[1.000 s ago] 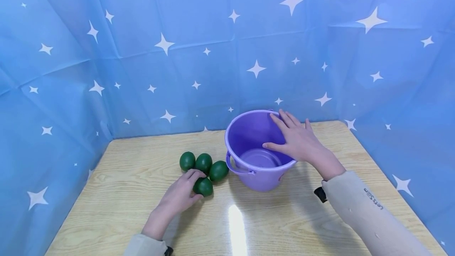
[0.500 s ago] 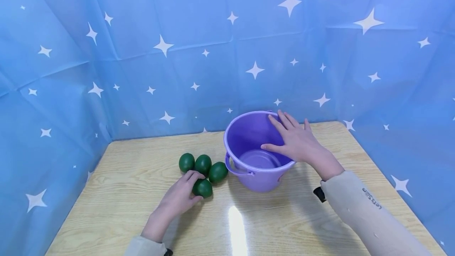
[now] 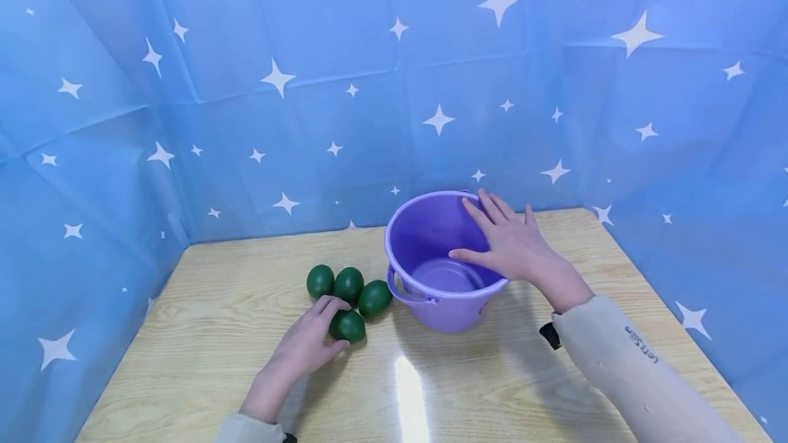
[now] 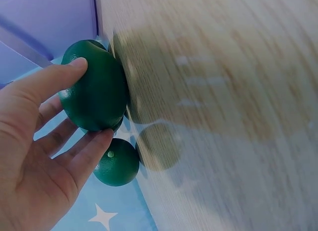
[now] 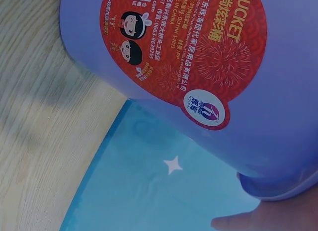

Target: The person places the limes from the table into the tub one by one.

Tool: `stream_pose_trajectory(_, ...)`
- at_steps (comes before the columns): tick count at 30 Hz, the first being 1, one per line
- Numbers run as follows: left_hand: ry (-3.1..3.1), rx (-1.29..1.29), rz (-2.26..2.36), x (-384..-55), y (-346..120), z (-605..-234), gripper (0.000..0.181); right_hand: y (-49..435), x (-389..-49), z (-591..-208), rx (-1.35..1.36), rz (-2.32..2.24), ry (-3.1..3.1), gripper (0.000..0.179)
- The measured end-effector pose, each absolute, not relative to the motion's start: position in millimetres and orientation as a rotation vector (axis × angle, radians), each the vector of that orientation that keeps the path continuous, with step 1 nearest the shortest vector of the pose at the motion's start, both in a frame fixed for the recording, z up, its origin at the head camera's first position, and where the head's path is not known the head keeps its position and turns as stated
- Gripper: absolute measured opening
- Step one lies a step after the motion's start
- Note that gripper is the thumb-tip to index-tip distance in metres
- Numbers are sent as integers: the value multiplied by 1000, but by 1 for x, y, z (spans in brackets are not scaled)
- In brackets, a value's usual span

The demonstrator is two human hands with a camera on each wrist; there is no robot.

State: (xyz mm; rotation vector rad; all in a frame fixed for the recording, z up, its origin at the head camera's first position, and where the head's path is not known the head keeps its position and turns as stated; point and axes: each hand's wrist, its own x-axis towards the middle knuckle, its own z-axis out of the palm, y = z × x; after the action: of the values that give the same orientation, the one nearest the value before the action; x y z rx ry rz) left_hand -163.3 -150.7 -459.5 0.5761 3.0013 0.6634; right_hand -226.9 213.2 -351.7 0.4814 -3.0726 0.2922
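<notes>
While the purple bucket [image 3: 443, 313] stands mouth up on the wooden bench [image 3: 185, 347], its round, ringed floor [image 3: 447, 275] shows plainly inside, and its handle [image 3: 411, 299] hangs down along the near left side. A person's right hand [image 3: 511, 248] rests at the right of the rim, fingers straight and spread wide, the thumb reaching across the mouth. Seen from the right wrist, the bucket's outer wall carries a red label [image 5: 218, 47] with gold lettering, including the word BUCKET, and two cartoon heads.

Four green fruits are on the bench side, outside the bucket, to its left. The left hand [image 3: 304, 340] holds the nearest fruit [image 3: 347, 327], the thumb on one side and the fingers [image 4: 89, 159] curved on the other, parted about as far as its width; whether it is clear of the bench cannot be told. Behind it sit the left fruit [image 3: 321, 282], the middle fruit [image 3: 349, 284] and the right fruit [image 3: 375, 298], which is just beside the bucket's handle. A blue cloth [image 3: 369, 115] with white stars hangs behind.
</notes>
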Motion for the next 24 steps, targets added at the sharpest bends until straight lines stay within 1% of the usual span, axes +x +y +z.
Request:
stream_pose_trajectory(9,3008,563,683,-164,-152,-459,56,212,-227,-350,476,300,-3076,99)
stream_pose_trajectory(24,3040,539,711,-162,-154,-445,55,211,-226,-348,478,312,-3076,98)
